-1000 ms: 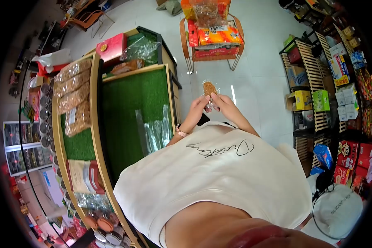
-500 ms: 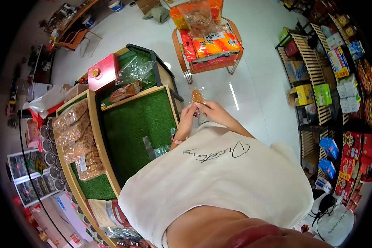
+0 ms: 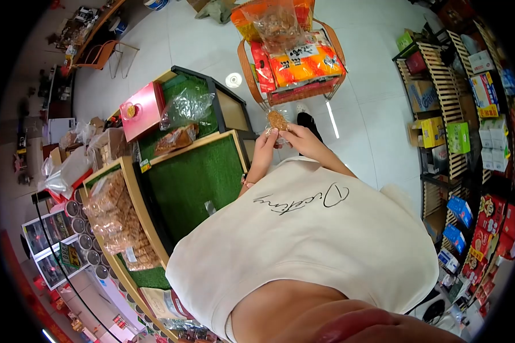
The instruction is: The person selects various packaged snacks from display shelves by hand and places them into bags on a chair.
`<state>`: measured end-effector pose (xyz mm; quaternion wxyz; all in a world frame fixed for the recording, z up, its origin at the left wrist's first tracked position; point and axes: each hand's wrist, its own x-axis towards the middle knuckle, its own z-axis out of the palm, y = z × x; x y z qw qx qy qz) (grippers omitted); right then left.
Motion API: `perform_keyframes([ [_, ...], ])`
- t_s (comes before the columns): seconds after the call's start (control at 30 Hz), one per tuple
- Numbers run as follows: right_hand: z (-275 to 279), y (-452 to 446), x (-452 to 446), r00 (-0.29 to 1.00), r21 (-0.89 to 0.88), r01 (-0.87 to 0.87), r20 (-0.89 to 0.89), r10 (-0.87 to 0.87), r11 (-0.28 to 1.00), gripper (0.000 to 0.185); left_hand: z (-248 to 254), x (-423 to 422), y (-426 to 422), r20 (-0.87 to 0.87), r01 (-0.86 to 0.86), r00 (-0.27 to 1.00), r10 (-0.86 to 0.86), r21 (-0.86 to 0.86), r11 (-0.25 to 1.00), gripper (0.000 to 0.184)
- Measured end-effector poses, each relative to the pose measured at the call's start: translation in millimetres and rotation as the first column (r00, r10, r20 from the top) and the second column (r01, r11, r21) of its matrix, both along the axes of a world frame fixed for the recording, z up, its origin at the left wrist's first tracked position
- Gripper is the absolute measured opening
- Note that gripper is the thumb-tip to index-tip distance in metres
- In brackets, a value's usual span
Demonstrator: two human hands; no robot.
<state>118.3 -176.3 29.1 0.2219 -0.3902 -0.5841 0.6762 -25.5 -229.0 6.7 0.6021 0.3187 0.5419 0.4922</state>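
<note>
A brown, flat snack in clear wrapping (image 3: 277,119) is held up in front of my chest. My left hand (image 3: 266,141) pinches the lower left part of the wrapper, a band on its wrist. Beside it, my right hand (image 3: 294,136) grips the wrapper's lower right part, the two hands nearly touching. The snack sticks up beyond my fingertips. Past it stands a chair (image 3: 243,68) loaded with orange and red packages (image 3: 309,60) and a clear bag of brown pieces (image 3: 277,28).
Left of me is a wooden display stand lined with green turf (image 3: 191,186), with a red box (image 3: 142,111), a clear plastic bag (image 3: 187,107) and bagged snacks (image 3: 117,220). Slatted shelves (image 3: 435,86) with boxes stand on the right. My shoe (image 3: 302,108) shows on the floor.
The view has shifted forward, nearer the chair, and more of the stand's far end shows. A shoe and dark trouser leg have come into sight. Both hands still hold the wrapped snack.
</note>
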Motion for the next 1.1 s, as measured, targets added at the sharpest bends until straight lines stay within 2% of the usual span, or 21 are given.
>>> perform_keyframes([
  [0.17,-11,112,0,0.999,0.064,-0.044,-0.013,0.044,0.997,0.025,7,-5,103,-0.082,0.005,0.997,0.002,0.078,0.997,0.024],
  [0.27,-8,184,-5,0.997,0.14,0.028,-0.071,-0.018,0.99,0.024,12,-11,177,-0.152,-0.053,0.986,0.067,0.096,0.994,0.022],
  [0.3,-38,214,-9,0.995,0.224,0.03,-0.103,-0.007,0.974,0.026,18,-19,195,-0.249,-0.037,0.966,0.069,0.129,0.991,0.022],
  [0.33,-16,236,-6,0.998,0.238,-0.006,0.061,-0.009,0.971,0.029,26,-24,218,-0.339,-0.012,0.939,0.064,0.154,0.988,0.022],
  [0.4,-6,274,-7,0.994,0.313,0.036,0.083,-0.065,0.949,0.032,33,-30,274,-0.495,0.067,0.868,0.042,0.201,0.977,0.022],
  [0.47,-8,308,-7,0.997,0.301,0.048,0.037,-0.062,0.952,0.027,25,-47,325,-0.536,0.079,0.841,0.07,0.249,0.965,0.021],
  [0.53,-11,331,-7,0.999,0.285,0.047,0.0,-0.049,0.957,0.024,21,-64,374,-0.74,0.101,0.626,0.246,0.389,0.916,0.02],
  [0.63,-15,356,-2,1.0,0.233,0.009,-0.009,-0.007,0.973,0.023,44,-72,431,-0.842,0.16,0.397,0.365,0.455,0.876,0.02],
  [0.73,-25,370,0,1.0,0.175,0.019,0.01,-0.021,0.984,0.023,34,-80,478,-0.897,0.157,0.247,0.367,0.41,0.898,0.02],
  [0.77,-27,375,3,0.999,0.118,-0.003,0.04,-0.002,0.993,0.023,30,-81,487,-0.933,0.17,0.235,0.274,0.317,0.933,0.021],
  [0.83,-41,385,5,0.999,0.117,0.016,0.049,-0.022,0.993,0.026,20,-80,500,-0.975,0.188,0.207,0.079,0.119,0.975,0.022],
  [0.93,-54,403,7,0.989,0.09,0.107,0.093,-0.115,0.99,0.039,3,-80,505,-0.917,0.114,0.4,0.013,0.064,0.991,0.028],
  [0.97,-59,412,7,0.981,0.082,0.146,0.113,-0.154,0.986,0.045,-1,-83,502,-0.917,0.038,0.376,0.132,0.157,0.987,0.036],
  [1.03,-77,440,4,0.962,0.352,0.235,0.052,-0.27,0.906,0.06,-2,-94,492,-0.884,-0.105,0.294,0.364,0.349,0.931,0.051],
  [1.1,-91,467,-4,0.939,0.537,0.271,0.036,-0.343,0.799,0.076,-18,-116,487,-0.894,-0.191,0.27,0.357,0.314,0.93,0.068],
])
